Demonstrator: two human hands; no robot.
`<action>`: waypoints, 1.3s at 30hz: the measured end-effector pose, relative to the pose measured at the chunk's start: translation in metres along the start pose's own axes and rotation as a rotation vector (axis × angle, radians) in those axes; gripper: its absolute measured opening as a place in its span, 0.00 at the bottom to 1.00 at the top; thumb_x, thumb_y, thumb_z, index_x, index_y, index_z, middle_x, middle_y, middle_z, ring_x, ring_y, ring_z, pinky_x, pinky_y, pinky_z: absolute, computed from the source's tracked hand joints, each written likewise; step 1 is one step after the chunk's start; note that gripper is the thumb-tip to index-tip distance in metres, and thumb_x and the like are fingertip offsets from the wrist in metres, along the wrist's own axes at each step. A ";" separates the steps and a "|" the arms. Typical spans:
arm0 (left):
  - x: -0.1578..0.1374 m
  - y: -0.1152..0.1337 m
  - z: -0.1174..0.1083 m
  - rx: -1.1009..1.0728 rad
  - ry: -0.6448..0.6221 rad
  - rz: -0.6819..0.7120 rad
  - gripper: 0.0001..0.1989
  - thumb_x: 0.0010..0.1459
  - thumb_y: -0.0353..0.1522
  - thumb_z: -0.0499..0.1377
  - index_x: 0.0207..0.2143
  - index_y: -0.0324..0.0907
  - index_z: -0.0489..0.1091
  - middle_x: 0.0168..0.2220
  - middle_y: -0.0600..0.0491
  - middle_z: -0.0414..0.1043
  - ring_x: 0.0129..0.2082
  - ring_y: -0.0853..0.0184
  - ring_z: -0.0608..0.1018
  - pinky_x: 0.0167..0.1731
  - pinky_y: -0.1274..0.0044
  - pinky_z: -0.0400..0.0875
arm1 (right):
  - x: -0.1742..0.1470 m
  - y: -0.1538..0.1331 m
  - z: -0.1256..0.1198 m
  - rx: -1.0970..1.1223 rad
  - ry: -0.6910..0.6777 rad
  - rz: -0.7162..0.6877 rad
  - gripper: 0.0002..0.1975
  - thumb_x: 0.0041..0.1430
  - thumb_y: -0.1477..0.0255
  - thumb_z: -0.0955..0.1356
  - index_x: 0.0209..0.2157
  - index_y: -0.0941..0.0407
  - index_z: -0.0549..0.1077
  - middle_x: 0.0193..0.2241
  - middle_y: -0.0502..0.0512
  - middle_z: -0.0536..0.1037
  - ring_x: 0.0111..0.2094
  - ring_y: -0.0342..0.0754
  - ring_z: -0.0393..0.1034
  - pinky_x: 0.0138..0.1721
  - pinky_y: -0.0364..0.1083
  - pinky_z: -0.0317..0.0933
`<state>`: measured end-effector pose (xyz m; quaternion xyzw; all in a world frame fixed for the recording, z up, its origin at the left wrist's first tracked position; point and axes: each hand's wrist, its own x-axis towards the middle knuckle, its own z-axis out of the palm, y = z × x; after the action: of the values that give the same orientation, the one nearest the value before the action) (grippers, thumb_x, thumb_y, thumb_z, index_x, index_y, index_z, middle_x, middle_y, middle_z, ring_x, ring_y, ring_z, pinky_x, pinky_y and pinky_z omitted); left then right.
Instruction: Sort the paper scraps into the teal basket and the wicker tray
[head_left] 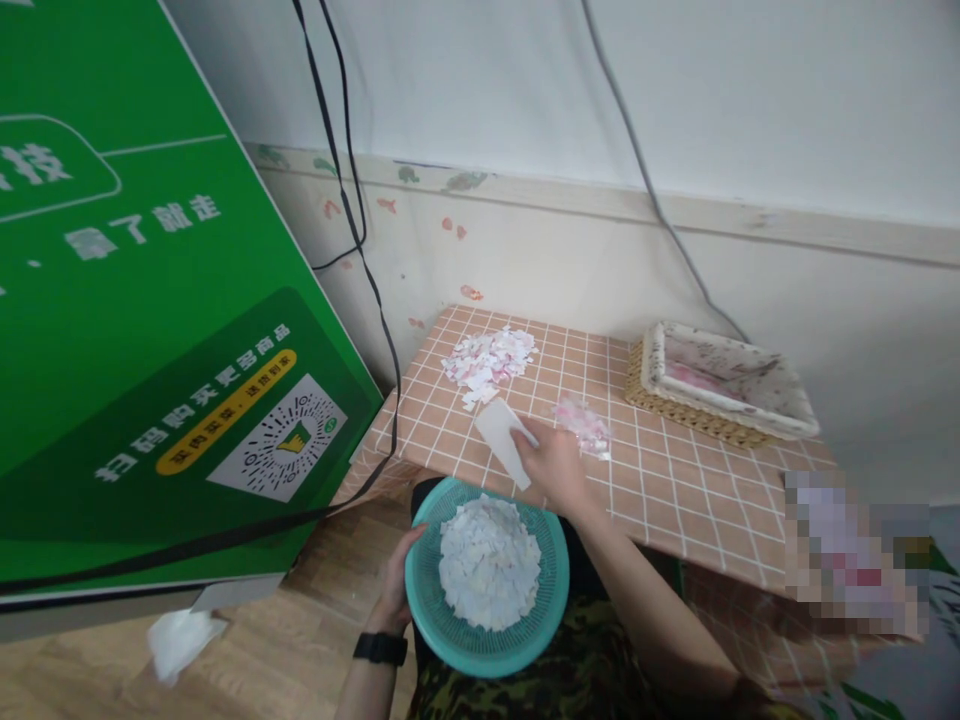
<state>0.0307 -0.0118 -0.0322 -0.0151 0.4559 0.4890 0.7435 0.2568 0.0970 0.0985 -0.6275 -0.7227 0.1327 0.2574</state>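
One white card (pixel 498 436) juts leftward from fingers (pixel 529 455) of the right hand (pixel 557 466).

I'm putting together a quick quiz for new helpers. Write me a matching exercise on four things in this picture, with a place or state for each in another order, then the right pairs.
Things:
1. bowl
2. card
3. basket
4. watch

Places or states:
A. held in the right hand
B. around the left wrist
C. teal, left hand at its rim
D. lined with cloth, on the table

Right pairs: 1-C; 2-A; 3-D; 4-B
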 end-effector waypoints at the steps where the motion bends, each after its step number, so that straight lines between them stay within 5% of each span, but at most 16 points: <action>1: 0.000 -0.001 0.000 -0.010 -0.004 -0.009 0.07 0.47 0.33 0.61 0.26 0.37 0.76 0.24 0.50 0.79 0.24 0.62 0.78 0.30 0.71 0.72 | 0.000 0.013 -0.006 -0.001 0.044 0.044 0.17 0.60 0.64 0.59 0.43 0.54 0.75 0.32 0.59 0.79 0.31 0.53 0.74 0.32 0.48 0.64; 5: 0.001 -0.001 -0.001 -0.028 -0.003 -0.001 0.06 0.46 0.32 0.62 0.26 0.37 0.76 0.25 0.50 0.79 0.25 0.62 0.78 0.31 0.73 0.72 | -0.007 0.062 -0.035 0.019 0.143 0.208 0.19 0.57 0.62 0.62 0.44 0.56 0.75 0.38 0.61 0.78 0.37 0.57 0.73 0.34 0.50 0.65; 9: 0.003 0.001 -0.007 -0.032 0.015 0.010 0.06 0.46 0.32 0.62 0.26 0.37 0.75 0.23 0.51 0.78 0.22 0.63 0.78 0.28 0.73 0.71 | -0.013 0.079 -0.062 0.030 0.218 0.339 0.20 0.55 0.60 0.63 0.43 0.57 0.76 0.34 0.60 0.79 0.33 0.58 0.74 0.29 0.50 0.64; 14: 0.004 0.002 -0.004 -0.048 0.024 0.009 0.08 0.46 0.32 0.62 0.27 0.35 0.76 0.24 0.49 0.79 0.23 0.62 0.78 0.30 0.72 0.72 | 0.007 0.056 -0.060 0.138 0.178 0.120 0.19 0.57 0.62 0.62 0.44 0.56 0.75 0.39 0.57 0.78 0.38 0.54 0.73 0.35 0.47 0.64; 22: 0.009 -0.018 0.001 -0.014 0.071 0.045 0.10 0.44 0.35 0.63 0.27 0.36 0.75 0.24 0.48 0.78 0.24 0.59 0.78 0.31 0.69 0.71 | 0.072 0.007 -0.026 -0.191 -0.014 -0.183 0.17 0.60 0.68 0.59 0.46 0.52 0.73 0.33 0.57 0.79 0.32 0.52 0.73 0.32 0.46 0.58; 39: 0.010 -0.021 -0.021 -0.082 0.225 0.122 0.09 0.44 0.34 0.63 0.26 0.36 0.76 0.23 0.50 0.78 0.23 0.62 0.78 0.29 0.72 0.71 | 0.102 0.000 -0.010 0.066 -0.160 -0.538 0.11 0.59 0.73 0.62 0.39 0.53 0.75 0.33 0.54 0.78 0.35 0.47 0.70 0.34 0.44 0.56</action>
<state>0.0337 -0.0256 -0.0606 -0.0724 0.5163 0.5466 0.6553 0.2542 0.1955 0.1276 -0.3919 -0.8767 0.1319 0.2457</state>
